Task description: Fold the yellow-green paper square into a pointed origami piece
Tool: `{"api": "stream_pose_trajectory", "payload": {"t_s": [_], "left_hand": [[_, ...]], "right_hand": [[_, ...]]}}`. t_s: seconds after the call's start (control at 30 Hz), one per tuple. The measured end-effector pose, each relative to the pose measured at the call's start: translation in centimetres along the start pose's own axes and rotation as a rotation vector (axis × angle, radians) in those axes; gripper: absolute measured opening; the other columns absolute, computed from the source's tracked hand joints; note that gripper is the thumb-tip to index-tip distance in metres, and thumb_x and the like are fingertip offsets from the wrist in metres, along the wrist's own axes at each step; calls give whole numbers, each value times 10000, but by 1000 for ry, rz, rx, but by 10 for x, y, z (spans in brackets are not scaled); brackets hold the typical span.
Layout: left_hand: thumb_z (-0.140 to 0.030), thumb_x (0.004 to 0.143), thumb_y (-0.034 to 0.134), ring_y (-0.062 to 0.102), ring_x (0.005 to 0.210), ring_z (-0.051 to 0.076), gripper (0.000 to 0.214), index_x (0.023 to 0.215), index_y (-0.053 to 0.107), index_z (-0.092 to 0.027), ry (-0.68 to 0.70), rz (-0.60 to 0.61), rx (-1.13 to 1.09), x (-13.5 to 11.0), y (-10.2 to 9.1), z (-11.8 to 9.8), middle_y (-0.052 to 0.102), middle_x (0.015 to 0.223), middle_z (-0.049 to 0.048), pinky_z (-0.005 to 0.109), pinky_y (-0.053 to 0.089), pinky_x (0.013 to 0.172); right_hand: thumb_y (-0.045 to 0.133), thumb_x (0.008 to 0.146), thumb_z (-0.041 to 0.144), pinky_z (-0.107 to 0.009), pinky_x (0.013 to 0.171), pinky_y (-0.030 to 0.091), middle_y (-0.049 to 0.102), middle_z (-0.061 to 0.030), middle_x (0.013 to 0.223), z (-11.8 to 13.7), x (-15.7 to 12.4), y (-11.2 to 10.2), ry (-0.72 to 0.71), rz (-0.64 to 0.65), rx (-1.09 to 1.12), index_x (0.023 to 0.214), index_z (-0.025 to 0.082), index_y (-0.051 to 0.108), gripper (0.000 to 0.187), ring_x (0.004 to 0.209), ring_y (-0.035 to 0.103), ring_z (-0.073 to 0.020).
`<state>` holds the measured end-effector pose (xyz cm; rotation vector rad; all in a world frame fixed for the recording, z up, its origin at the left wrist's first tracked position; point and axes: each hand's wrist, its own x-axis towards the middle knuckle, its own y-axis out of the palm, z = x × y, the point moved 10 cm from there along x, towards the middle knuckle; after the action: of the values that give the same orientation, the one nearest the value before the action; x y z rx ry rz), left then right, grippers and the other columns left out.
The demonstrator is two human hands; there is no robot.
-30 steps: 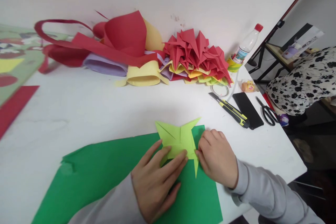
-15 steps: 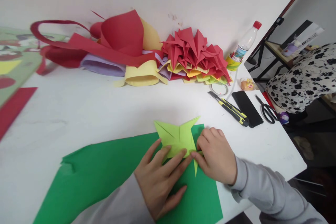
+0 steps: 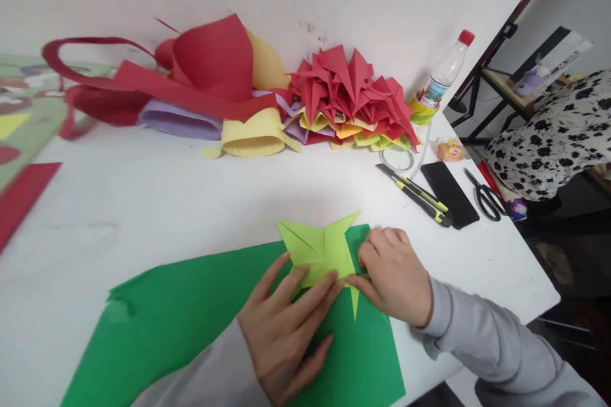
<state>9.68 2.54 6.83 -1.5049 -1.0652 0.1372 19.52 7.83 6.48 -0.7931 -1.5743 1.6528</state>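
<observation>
A folded piece of lime-green paper (image 3: 321,247) with several pointed corners lies on a large green sheet (image 3: 205,305). My left hand (image 3: 289,324) rests on its lower edge, fingers spread and laid flat, thumb apart on the green sheet. At the paper's right side, my right hand (image 3: 394,273) has its fingers curled, with thumb and forefinger pinching a narrow folded point of the lime paper. Another thin point sticks down between the two hands. The pinched tip is mostly hidden by my right fingers.
Behind stand red folded paper spikes (image 3: 334,82) and rolled red paper (image 3: 214,60). To the right lie a utility knife (image 3: 415,194), a black flat case (image 3: 449,194), scissors (image 3: 487,196), a tape roll (image 3: 397,158), a wrapped snack (image 3: 449,150) and a bottle (image 3: 442,79). A person in floral cloth (image 3: 548,140) is beyond.
Both hands keep nearly the same places on the lime paper. My right fingers shift very slightly at the pinched point, and the camera view moves a little.
</observation>
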Motion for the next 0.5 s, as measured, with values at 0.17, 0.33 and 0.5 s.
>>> {"api": "stream_pose_trajectory", "payload": {"t_s": [0.17, 0.33, 0.5], "left_hand": [[-310, 871, 533, 579, 1078, 287, 366, 1185, 678, -191, 9, -6, -9, -1, -5, 0, 716, 1197, 16, 501, 136, 1203], [-260, 901, 493, 606, 1124, 259, 339, 1170, 665, -147, 26, 7, -8, -6, -9, 7, 699, 1234, 69, 480, 133, 1213], [-157, 890, 445, 614, 1151, 228, 348, 1176, 642, -141, 91, 12, 10, -10, -14, 11, 696, 1234, 92, 481, 134, 1217]], "right_hand": [[663, 880, 481, -377, 792, 331, 560, -62, 903, -2, 1, 2, -18, 37, 40, 845, 171, 577, 323, 864, 474, -233], [715, 846, 473, -362, 797, 332, 553, -45, 911, -7, 1, 4, -13, 52, 87, 860, 176, 578, 327, 869, 477, -216], [752, 822, 438, -349, 811, 336, 546, -25, 900, -12, 0, 4, -18, 69, 157, 853, 191, 575, 305, 869, 474, -205]]}}
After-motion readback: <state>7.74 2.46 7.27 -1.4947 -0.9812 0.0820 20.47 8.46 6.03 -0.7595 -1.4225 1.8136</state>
